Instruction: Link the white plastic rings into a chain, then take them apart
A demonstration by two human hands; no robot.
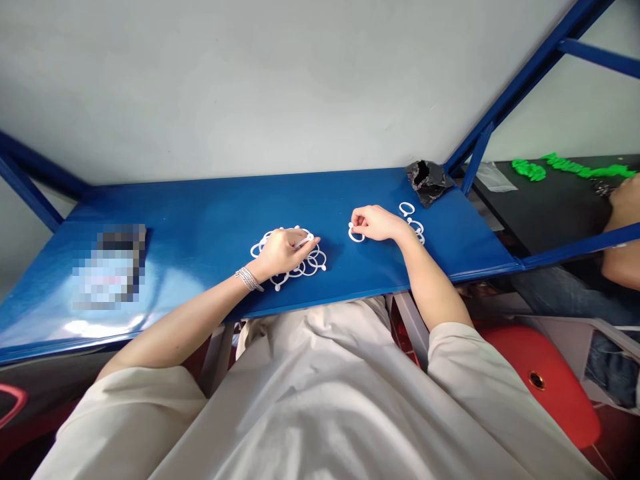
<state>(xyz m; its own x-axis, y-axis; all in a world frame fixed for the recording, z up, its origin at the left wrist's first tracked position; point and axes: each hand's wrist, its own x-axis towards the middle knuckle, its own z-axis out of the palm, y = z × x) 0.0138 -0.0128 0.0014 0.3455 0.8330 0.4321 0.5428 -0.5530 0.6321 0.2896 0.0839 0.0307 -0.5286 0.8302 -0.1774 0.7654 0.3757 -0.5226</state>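
Centrally on the blue surface [200, 200], a cluster of interlinked white plastic rings [300, 270] is partly covered by the left hand [280, 253], whose grip is closed, with a white piece [304, 242] pinched between thumb and fingers just above the cluster. Right of the frame's middle, a single white ring [356, 239] is held in the closed grip of the right hand [377, 223], and a smaller group of white rings [414, 223] lies just beside that hand, on its right. A crumpled black plastic bag [425, 181] rests at the surface's far edge, and a pixelated object [110, 267] lies at the left. Blue metal frame bars [530, 70] rise against a grey wall [250, 80]. At upper right, green strands [550, 167] lie on a black table [550, 213], near a co-worker's forearm [620, 260]. A red stool [540, 380] is seen at lower right.
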